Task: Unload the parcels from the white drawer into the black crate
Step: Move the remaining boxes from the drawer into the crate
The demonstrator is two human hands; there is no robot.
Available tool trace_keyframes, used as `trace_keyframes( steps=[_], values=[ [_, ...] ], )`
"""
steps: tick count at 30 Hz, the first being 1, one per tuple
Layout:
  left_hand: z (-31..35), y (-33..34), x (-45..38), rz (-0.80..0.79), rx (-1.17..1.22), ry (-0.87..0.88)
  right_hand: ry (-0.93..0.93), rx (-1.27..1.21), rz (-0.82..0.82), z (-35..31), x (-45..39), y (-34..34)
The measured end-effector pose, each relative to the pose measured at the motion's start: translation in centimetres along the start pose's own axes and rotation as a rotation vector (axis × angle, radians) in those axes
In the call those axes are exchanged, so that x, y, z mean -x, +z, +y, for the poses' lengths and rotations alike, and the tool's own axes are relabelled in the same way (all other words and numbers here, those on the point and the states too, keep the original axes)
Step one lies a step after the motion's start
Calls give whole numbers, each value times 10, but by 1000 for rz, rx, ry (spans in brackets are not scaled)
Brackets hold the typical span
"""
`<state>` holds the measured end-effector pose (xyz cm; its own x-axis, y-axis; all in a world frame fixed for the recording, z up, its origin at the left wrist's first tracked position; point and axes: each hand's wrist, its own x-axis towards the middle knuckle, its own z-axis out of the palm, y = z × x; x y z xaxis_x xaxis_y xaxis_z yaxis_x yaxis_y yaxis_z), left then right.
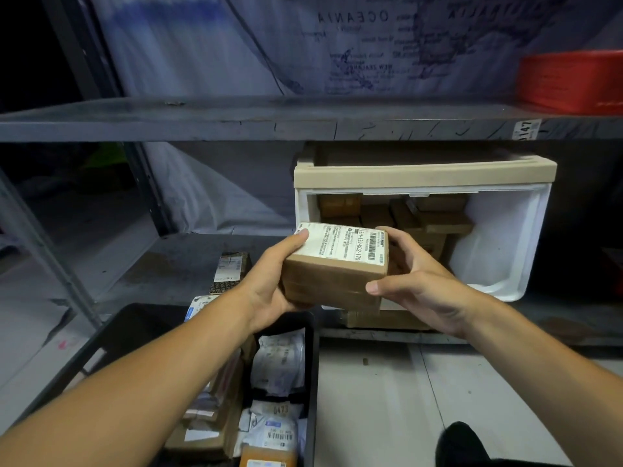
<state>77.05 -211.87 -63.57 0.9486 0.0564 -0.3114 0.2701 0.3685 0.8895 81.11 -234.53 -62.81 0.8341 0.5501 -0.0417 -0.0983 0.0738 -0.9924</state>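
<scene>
The box (333, 264) is held in the air in front of the drawer (499, 244), above the crate's (312, 365) far right corner. Its long axis runs left to right, label face up and tipped toward the camera. It is brown cardboard with a white barcoded shipping label. The left hand (269, 288) grips its left end, fingers curled round; the right hand (414, 281) clasps its right end. More brown parcels (424, 217) lie in the drawer.
</scene>
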Motion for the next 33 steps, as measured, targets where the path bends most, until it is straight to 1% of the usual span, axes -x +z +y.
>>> trace_keyframes(
  steps=[7,10,14,17,21,23,27,30,33],
  values=[
    [1,2,0,37,-8,11,10,19,-9,-1,1,2],
    [0,2,-1,44,-17,75,43,13,-43,0,2,3],
    [-5,2,-4,92,19,190,122,-86,-84,6,-5,2],
    [-6,3,-6,101,81,215,225,-163,-8,10,-13,2],
    [-11,7,-7,77,150,216,243,-229,113,9,-12,10],
    [-15,8,-7,78,129,189,225,-204,153,10,-12,12],
    [-20,9,-2,-8,15,99,145,-219,254,8,-15,15],
    [-23,11,2,-48,-18,75,77,-216,288,5,-18,15],
    [-25,11,5,-77,-43,28,52,-215,328,3,-18,15]
  ],
)
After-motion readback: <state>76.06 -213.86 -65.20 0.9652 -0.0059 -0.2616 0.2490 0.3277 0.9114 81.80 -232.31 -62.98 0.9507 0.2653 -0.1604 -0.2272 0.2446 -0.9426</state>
